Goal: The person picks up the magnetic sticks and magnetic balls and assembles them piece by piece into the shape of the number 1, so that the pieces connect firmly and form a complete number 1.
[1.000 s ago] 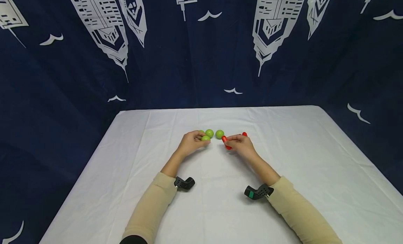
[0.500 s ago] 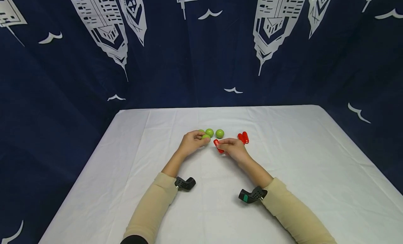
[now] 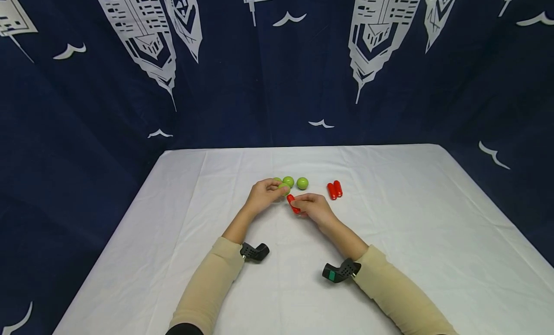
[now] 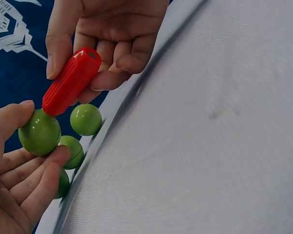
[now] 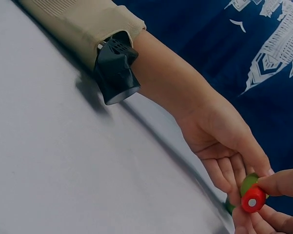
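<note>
I see the right hand (image 3: 316,209) with thumb and fingers pinched on a red stick (image 4: 70,83), and the left hand (image 3: 261,197) pinching a green ball (image 4: 39,132). Over the last second the stick has come across to the ball, so I judge the pieces well placed to meet; I can't tell whether they touch. Just beyond sit three more green balls (image 3: 302,183), with two spare red sticks (image 3: 332,191) off right, on a white tablecloth (image 3: 389,219) before a dark blue curtain (image 3: 259,85).
</note>
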Motion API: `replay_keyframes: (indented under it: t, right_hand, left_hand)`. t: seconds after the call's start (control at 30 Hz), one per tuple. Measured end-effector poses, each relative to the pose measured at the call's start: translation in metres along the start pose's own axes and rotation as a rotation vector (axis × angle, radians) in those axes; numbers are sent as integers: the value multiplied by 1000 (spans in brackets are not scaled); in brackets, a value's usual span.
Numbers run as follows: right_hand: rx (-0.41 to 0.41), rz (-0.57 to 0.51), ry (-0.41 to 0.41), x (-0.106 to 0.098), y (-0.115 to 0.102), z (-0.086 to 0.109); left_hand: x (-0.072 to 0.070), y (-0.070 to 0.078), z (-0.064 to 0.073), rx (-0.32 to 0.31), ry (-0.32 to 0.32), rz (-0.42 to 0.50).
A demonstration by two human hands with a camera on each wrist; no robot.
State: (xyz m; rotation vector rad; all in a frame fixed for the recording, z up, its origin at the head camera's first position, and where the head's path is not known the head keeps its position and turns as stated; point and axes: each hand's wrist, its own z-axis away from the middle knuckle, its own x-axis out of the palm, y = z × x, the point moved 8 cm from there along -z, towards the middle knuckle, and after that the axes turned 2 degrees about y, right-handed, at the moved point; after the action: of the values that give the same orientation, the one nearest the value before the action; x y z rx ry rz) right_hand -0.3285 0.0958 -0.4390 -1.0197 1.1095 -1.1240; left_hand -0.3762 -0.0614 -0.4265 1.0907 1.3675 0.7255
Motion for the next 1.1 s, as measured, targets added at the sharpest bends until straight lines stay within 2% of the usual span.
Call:
replay_keyframes:
  t: [0.17, 0.5, 0.77, 0.93, 1.1]
  right_hand:
    - [5, -45, -1, 5, 0, 3]
    - [-2, -98, 22, 9, 0, 1]
    - [13, -133, 11, 12, 1, 2]
    - [15, -139, 7, 13, 1, 4]
    - [23, -144, 7, 16, 2, 3]
  left_hand:
    - [1, 1, 0, 4, -2, 36]
    - [0, 4, 0, 5, 19, 30]
    - [1, 1, 3, -23, -4, 87]
    - [-1, -5, 10, -114, -4, 193]
    - [-5, -16, 21, -282, 10, 265]
